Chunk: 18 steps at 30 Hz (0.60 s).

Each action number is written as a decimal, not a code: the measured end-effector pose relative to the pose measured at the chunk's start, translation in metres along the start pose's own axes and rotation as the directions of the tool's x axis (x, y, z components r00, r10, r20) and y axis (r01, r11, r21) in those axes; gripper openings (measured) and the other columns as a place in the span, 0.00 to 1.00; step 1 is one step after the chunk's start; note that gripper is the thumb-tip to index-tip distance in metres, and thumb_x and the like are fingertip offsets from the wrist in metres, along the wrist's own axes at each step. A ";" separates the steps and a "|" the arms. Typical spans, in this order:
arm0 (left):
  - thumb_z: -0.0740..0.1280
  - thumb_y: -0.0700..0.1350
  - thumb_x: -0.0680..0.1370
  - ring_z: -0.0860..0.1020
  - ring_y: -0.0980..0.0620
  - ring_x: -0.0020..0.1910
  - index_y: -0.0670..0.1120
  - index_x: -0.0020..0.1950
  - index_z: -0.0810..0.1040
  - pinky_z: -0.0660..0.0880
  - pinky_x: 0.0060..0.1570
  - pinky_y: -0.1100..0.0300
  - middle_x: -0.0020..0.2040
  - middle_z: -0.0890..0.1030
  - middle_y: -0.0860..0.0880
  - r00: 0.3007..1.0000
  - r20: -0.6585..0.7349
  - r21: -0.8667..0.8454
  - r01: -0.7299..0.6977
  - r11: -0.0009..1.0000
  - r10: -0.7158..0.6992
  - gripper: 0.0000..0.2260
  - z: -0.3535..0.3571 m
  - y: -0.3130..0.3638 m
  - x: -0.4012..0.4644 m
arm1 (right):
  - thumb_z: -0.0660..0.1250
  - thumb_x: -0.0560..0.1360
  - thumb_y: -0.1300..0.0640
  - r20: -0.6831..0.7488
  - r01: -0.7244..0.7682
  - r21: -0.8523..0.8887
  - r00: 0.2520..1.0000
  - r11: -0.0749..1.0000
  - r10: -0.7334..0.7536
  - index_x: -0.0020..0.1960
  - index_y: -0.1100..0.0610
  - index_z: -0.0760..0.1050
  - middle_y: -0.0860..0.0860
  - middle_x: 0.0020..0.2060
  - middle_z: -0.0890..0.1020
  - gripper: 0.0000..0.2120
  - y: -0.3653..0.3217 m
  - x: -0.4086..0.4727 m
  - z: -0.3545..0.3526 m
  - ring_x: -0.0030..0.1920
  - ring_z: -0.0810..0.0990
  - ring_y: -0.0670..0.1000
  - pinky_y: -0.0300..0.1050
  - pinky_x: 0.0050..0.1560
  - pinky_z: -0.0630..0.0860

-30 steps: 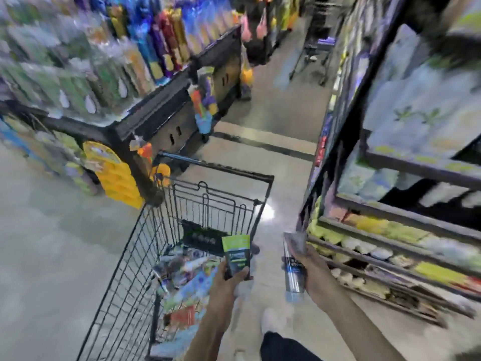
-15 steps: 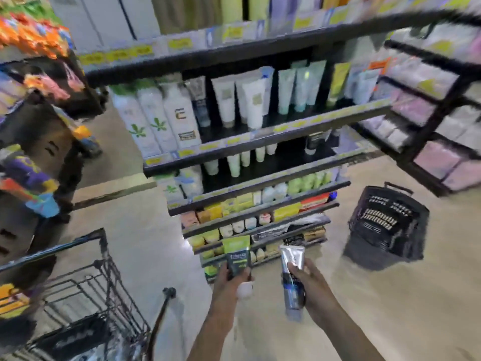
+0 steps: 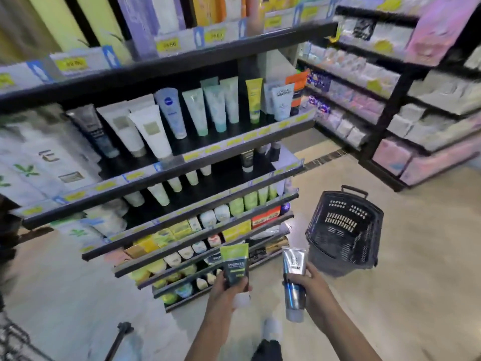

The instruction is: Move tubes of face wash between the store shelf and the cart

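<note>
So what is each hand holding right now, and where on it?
Left hand grips the green-and-black tube near its lower cap end; right hand grips the silver tube around its middle.

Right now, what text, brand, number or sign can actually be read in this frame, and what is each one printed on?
"MEN": silver tube, held in the right hand.
"99.00", roughly: yellow price tag on the top shelf edge; digits blurred, so uncertain.
Dark tube with green top, in the left hand: lines of print, too blurred to read.
Blue round logo on the pale blue tube: unreadable.
Other shelf tags: unreadable.
</note>
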<state>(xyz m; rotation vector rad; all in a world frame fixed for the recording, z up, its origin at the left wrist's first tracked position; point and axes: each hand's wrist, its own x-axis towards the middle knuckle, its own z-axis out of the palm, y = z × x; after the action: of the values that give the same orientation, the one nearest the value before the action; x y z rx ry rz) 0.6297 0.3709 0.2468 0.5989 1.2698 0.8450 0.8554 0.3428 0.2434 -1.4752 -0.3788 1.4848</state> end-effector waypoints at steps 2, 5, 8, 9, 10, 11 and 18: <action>0.76 0.39 0.75 0.83 0.43 0.46 0.48 0.59 0.81 0.69 0.53 0.47 0.48 0.86 0.38 1.000 -0.027 -0.007 0.009 1.000 -0.009 0.14 0.012 0.001 0.015 | 0.72 0.72 0.71 0.026 0.009 -0.004 1.000 1.000 -0.009 0.63 0.58 0.78 0.63 0.51 0.85 0.21 -0.018 0.021 -0.002 0.46 0.84 0.62 0.54 0.46 0.80; 0.81 0.45 0.70 0.83 0.41 0.53 0.53 0.57 0.82 0.68 0.58 0.45 0.50 0.87 0.39 0.997 -0.072 -0.059 0.002 0.998 -0.006 0.18 0.032 0.004 0.039 | 0.73 0.72 0.71 0.069 0.029 -0.027 0.997 0.999 -0.027 0.64 0.57 0.78 0.62 0.53 0.85 0.23 -0.049 0.054 -0.002 0.48 0.84 0.62 0.57 0.51 0.80; 0.86 0.51 0.60 0.82 0.39 0.61 0.52 0.63 0.80 0.68 0.70 0.35 0.56 0.86 0.44 0.994 -0.110 -0.114 -0.009 0.993 -0.003 0.34 0.057 0.010 0.068 | 0.74 0.72 0.70 0.100 0.050 -0.067 0.994 0.996 -0.043 0.66 0.55 0.78 0.60 0.55 0.86 0.25 -0.084 0.084 -0.001 0.50 0.85 0.60 0.58 0.53 0.80; 0.87 0.54 0.56 0.81 0.38 0.62 0.50 0.65 0.79 0.67 0.70 0.32 0.57 0.86 0.45 0.993 -0.119 -0.131 -0.018 0.991 0.002 0.39 0.063 0.010 0.079 | 0.74 0.72 0.70 0.120 0.056 -0.075 0.992 0.996 -0.047 0.66 0.55 0.78 0.60 0.55 0.86 0.25 -0.097 0.091 -0.001 0.49 0.86 0.60 0.56 0.51 0.82; 0.87 0.56 0.54 0.81 0.38 0.63 0.48 0.64 0.79 0.67 0.70 0.32 0.57 0.86 0.44 0.993 -0.119 -0.148 -0.036 0.988 0.018 0.41 0.073 0.014 0.087 | 0.74 0.72 0.70 0.144 0.058 -0.071 0.988 0.996 -0.047 0.66 0.55 0.77 0.60 0.55 0.86 0.24 -0.108 0.098 0.000 0.49 0.86 0.60 0.55 0.49 0.82; 0.88 0.57 0.54 0.81 0.37 0.62 0.48 0.61 0.80 0.66 0.70 0.31 0.55 0.86 0.43 0.993 -0.108 -0.168 -0.057 0.984 0.039 0.40 0.081 0.018 0.092 | 0.73 0.73 0.71 0.172 0.057 -0.059 0.984 0.997 -0.046 0.66 0.55 0.77 0.61 0.56 0.85 0.24 -0.120 0.104 0.000 0.48 0.86 0.60 0.54 0.47 0.82; 0.86 0.52 0.61 0.81 0.40 0.63 0.50 0.67 0.77 0.65 0.74 0.35 0.58 0.86 0.46 0.988 -0.112 -0.268 -0.130 0.954 0.104 0.37 0.122 0.051 0.107 | 0.73 0.72 0.68 0.242 0.085 -0.079 0.968 0.993 -0.064 0.62 0.51 0.80 0.63 0.55 0.85 0.21 -0.165 0.147 0.000 0.55 0.84 0.68 0.69 0.55 0.81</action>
<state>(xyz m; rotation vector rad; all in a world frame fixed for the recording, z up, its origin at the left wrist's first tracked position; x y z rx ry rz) 0.7462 0.4946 0.2522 0.4166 1.1849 1.1398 0.9520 0.5365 0.2852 -1.3379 -0.6470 1.6071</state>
